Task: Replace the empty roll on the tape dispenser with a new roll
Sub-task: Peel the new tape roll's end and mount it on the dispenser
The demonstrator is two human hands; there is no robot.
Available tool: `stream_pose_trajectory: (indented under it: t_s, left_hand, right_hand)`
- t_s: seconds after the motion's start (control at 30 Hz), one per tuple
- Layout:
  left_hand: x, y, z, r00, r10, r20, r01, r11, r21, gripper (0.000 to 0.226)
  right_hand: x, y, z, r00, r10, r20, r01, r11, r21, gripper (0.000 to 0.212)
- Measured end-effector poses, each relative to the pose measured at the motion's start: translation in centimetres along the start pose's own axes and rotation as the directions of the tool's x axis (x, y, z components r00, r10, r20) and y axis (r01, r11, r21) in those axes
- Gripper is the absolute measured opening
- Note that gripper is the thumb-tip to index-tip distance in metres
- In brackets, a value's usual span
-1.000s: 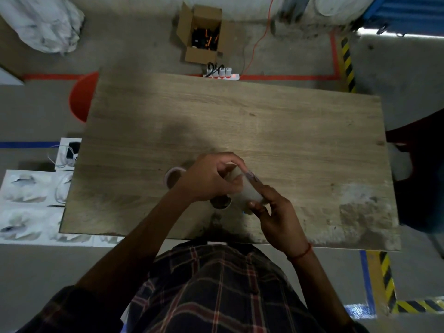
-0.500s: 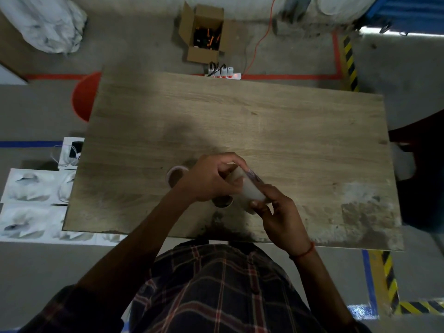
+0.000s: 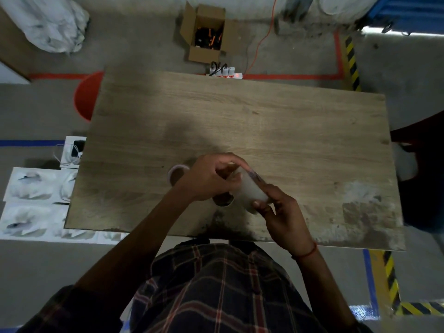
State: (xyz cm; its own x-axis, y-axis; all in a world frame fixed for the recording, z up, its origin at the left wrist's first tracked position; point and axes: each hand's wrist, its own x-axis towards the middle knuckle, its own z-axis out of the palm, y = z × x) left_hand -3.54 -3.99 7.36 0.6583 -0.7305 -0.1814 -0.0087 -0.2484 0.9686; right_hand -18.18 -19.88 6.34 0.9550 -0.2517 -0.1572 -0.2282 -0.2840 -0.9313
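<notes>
A pale, translucent tape dispenser (image 3: 252, 189) is held just above the near middle of the wooden table (image 3: 276, 131). My left hand (image 3: 207, 180) grips its far end, fingers curled over the top. My right hand (image 3: 282, 213) pinches its near end between thumb and fingers. A tape roll with a light rim (image 3: 175, 174) lies flat on the table just left of my left hand. A brown ring (image 3: 223, 200), apparently another roll or core, lies under my left palm and is partly hidden. What sits inside the dispenser is covered by my fingers.
The near table edge runs just below my hands, with a worn whitish patch (image 3: 365, 207) at the near right. On the floor are an open cardboard box (image 3: 206, 34), a power strip (image 3: 224, 72), a red stool (image 3: 86, 97) and white packages (image 3: 33, 205).
</notes>
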Motion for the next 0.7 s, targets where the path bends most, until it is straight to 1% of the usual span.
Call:
stream_pose_trajectory:
  t_s: [0.1,0.17,0.23,0.3,0.37,0.43,0.47,0.5,0.53,0.57,0.6,0.63,0.67,0.7]
  left_hand:
    - [0.0,0.1,-0.3,0.999,0.014,0.047,-0.017,0.998,0.059,0.024]
    - [-0.2,0.6,-0.2,0.988,-0.043,0.146,0.042,0.999,0.006,0.028]
    - [-0.3,1.2,0.2,0.971,-0.072,0.227,0.071,0.997,0.012,0.040]
    - [-0.3,1.7,0.0,0.955,-0.089,0.283,0.087,0.996,0.018,0.049]
    - [-0.5,2.0,-0.6,0.932,-0.137,0.335,0.136,0.990,0.025,0.055]
    - [-0.8,2.0,-0.8,0.924,-0.188,0.333,0.173,0.982,0.075,0.061]
    - [-0.9,1.9,-0.6,0.930,-0.206,0.303,0.185,0.978,0.099,0.061]
    - [-0.9,2.0,-0.2,0.942,-0.207,0.262,0.179,0.976,0.127,0.059]
    - [-0.9,2.1,0.3,0.956,-0.193,0.222,0.157,0.973,0.168,0.057]
    - [-0.8,2.2,0.6,0.967,-0.163,0.194,0.121,0.970,0.212,0.055]
    - [-0.7,2.3,0.9,0.974,-0.132,0.184,0.085,0.967,0.240,0.052]
    - [-0.7,2.3,1.0,0.977,-0.111,0.182,0.064,0.967,0.248,0.050]
    - [-0.8,2.5,1.1,0.979,-0.096,0.177,0.052,0.969,0.240,0.051]
    - [-1.0,2.5,1.0,0.983,-0.082,0.163,0.042,0.971,0.236,0.054]
  right_hand:
    - [0.0,-0.1,-0.3,1.000,0.017,0.017,-0.018,0.997,0.078,0.039]
    - [-0.1,-0.6,-0.6,0.998,0.041,0.049,-0.050,0.977,0.209,0.036]
    - [-0.1,-1.3,-1.0,0.995,0.053,0.081,-0.076,0.945,0.319,0.033]
    - [0.0,-1.7,-1.3,0.995,0.069,0.067,-0.089,0.924,0.372,0.027]
    - [0.3,-1.9,-1.8,0.996,0.086,0.039,-0.094,0.919,0.382,0.029]
    - [0.6,-2.2,-2.2,0.994,0.100,0.038,-0.107,0.936,0.335,0.030]
    - [0.7,-2.5,-2.2,0.993,0.106,0.048,-0.115,0.953,0.280,0.028]
    - [0.9,-2.8,-2.0,0.992,0.109,0.059,-0.118,0.976,0.183,0.030]
    - [1.2,-3.2,-1.6,0.993,0.106,0.054,-0.109,0.993,0.046,0.037]
    - [1.3,-3.7,-1.1,0.994,0.104,0.030,-0.101,0.990,-0.102,0.045]
    - [1.4,-4.1,-0.5,0.995,0.098,-0.008,-0.098,0.972,-0.215,0.051]
    - [1.6,-4.5,0.0,0.995,0.094,-0.041,-0.102,0.958,-0.269,0.056]
    - [1.6,-4.8,0.2,0.994,0.089,-0.059,-0.102,0.957,-0.273,0.057]
    - [1.7,-4.9,0.2,0.995,0.083,-0.057,-0.094,0.966,-0.240,0.055]
